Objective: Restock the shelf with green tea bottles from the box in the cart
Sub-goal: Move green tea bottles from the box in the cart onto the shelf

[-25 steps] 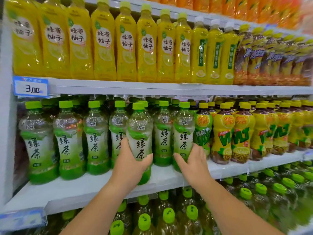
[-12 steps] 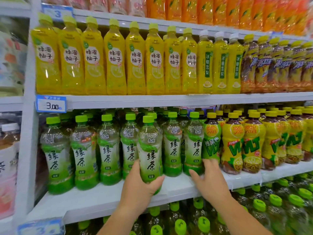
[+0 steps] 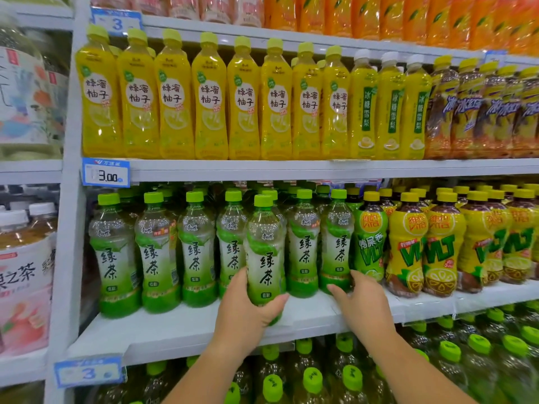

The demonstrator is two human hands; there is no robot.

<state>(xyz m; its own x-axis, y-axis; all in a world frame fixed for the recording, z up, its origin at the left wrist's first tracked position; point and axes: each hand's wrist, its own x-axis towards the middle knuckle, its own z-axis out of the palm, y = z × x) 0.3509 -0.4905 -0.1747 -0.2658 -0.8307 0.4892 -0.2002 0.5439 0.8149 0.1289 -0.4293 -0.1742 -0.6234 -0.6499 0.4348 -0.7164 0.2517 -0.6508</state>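
Head view: your left hand is wrapped around an upright green tea bottle, standing forward of the row on the shelf. The gap it belongs in lies at twelve o'clock, straight behind it. Your right hand, at three o'clock, fingers curled loosely, touches the base of the end bottle without clearly gripping it.

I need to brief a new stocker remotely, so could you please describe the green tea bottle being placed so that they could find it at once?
Find the middle shelf, below the 3.00 price tag. In its row of green-capped bottles, look about fifth from the left. That green tea bottle stands forward of the row, gripped low by the left hand.
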